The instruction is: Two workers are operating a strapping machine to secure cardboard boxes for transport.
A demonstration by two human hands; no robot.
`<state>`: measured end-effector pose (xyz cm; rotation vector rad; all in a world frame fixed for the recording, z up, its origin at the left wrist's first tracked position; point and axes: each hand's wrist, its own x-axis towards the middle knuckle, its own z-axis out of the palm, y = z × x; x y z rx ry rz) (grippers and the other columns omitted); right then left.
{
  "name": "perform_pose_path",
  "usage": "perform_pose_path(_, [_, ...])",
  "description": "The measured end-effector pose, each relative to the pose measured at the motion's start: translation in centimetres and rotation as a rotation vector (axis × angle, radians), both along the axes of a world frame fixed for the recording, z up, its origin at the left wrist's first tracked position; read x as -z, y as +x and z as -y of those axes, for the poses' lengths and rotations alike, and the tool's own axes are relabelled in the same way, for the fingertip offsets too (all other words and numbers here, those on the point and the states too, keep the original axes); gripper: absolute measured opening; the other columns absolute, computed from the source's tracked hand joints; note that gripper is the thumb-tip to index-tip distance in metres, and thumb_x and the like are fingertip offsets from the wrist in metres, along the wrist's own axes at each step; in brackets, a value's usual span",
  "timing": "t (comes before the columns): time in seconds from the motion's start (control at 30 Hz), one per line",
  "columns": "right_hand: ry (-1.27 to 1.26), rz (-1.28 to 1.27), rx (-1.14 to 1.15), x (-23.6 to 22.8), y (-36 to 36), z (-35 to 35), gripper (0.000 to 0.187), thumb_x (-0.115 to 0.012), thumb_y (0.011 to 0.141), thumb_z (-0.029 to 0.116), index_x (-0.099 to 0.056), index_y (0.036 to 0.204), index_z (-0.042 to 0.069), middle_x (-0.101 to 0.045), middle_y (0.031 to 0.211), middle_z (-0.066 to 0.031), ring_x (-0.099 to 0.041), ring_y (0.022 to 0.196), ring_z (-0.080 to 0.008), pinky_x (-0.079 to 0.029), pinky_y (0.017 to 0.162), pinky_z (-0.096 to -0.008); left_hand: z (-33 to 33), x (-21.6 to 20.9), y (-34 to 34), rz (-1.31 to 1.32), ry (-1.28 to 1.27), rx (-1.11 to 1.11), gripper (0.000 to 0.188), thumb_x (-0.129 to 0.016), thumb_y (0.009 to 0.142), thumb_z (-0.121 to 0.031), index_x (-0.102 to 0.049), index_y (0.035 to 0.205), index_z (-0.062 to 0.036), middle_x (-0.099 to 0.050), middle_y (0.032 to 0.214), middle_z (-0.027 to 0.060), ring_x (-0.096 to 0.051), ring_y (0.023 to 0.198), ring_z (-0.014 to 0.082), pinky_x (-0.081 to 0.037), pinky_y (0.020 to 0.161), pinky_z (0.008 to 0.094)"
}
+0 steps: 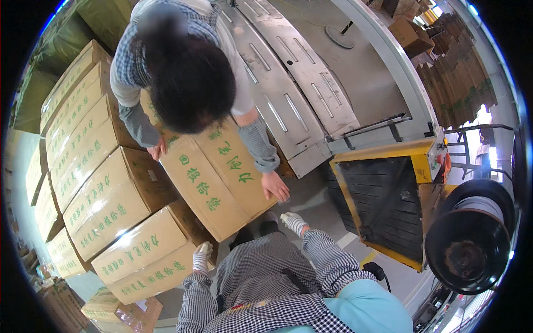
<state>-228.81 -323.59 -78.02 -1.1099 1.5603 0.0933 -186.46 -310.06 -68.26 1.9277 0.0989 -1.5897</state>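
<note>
A big brown carton (216,172) with green print slants across the middle, its near edge toward my apron. Across from me a co-worker leans over it, one hand (158,149) at its left edge and the other hand (275,187) flat at its right edge. My left hand (202,257), in a white knit glove, is beside the carton's near left corner and close to a stacked carton (150,244). Its fingers are loosely bent with no object in them. My right hand (294,223), gloved too, is off the near right corner, fingers part-bent and holding nothing.
Several printed cartons (94,183) are stacked on the left, with a smaller taped box (119,312) below. A metal conveyor bed (277,83) runs beyond on the right. Nearer are a yellow-framed dark panel (383,205) and a black reel (466,250). Flattened cardboard (455,83) is piled far right.
</note>
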Motion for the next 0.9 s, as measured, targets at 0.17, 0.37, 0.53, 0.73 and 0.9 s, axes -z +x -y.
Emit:
perform_pose_path(0.17, [-0.057, 0.081, -0.525, -6.7, 5.5, 4.5, 0.040, -0.040, 0.097, 0.030, -0.064, 0.112, 0.001, -0.065, 0.111, -0.0234, -0.061, 0.102, -0.0408, -0.049, 0.087, -0.0442, -3.0, 0.9, 1.8, -0.026, 0.088, 0.044, 0.037, -0.060, 0.093, -0.032, -0.064, 0.117, -0.0035, -0.069, 0.107, 0.0087, -0.065, 0.094, 0.0206, -0.051, 0.083, 0.0367])
perform_pose_path(0.37, [-0.307, 0.228, 0.621, -6.1, 5.4, 13.2, 0.028, -0.050, 0.095, 0.028, -0.064, 0.098, 0.004, -0.066, 0.089, -0.0115, -0.060, 0.079, -0.0211, -0.048, 0.074, -0.0353, -2.6, 1.0, 1.0, -0.065, 0.041, 0.148, 0.039, -0.057, 0.093, -0.030, -0.064, 0.118, -0.0010, -0.068, 0.107, 0.0103, -0.063, 0.095, 0.0214, -0.050, 0.083, 0.0320])
perform_pose_path(0.53, [-0.221, -0.100, -0.247, -3.0, 0.6, 2.2, 0.034, -0.045, 0.086, 0.029, -0.069, 0.084, 0.005, -0.068, 0.081, -0.0172, -0.065, 0.074, -0.0319, -0.050, 0.068, -0.0427, -0.9, -2.1, 0.0, -0.110, 0.072, 0.116, 0.034, -0.057, 0.094, -0.025, -0.065, 0.117, -0.0016, -0.069, 0.101, 0.0105, -0.064, 0.092, 0.0188, -0.050, 0.080, 0.0284])
perform_pose_path(0.73, [0.155, -0.044, -0.034, -6.2, 1.0, -5.6, 0.045, -0.047, 0.093, 0.041, -0.067, 0.103, 0.003, -0.071, 0.099, -0.0138, -0.064, 0.096, -0.0335, -0.047, 0.085, -0.0422, -0.9, -2.4, 1.8, -0.077, 0.162, 0.206, 0.038, -0.058, 0.092, -0.031, -0.063, 0.118, -0.0042, -0.068, 0.109, 0.0103, -0.062, 0.099, 0.0218, -0.045, 0.083, 0.0330])
perform_pose_path(0.9, [0.153, 0.064, 0.206, -8.1, 2.4, -3.2, 0.029, -0.056, 0.093, 0.030, -0.068, 0.101, 0.004, -0.068, 0.090, -0.0059, -0.064, 0.083, -0.0202, -0.050, 0.075, -0.0346, -3.3, -1.7, 4.4, -0.036, 0.247, 0.199, 0.034, -0.059, 0.091, -0.031, -0.066, 0.111, -0.0047, -0.070, 0.101, 0.0078, -0.065, 0.088, 0.0177, -0.046, 0.071, 0.0315])
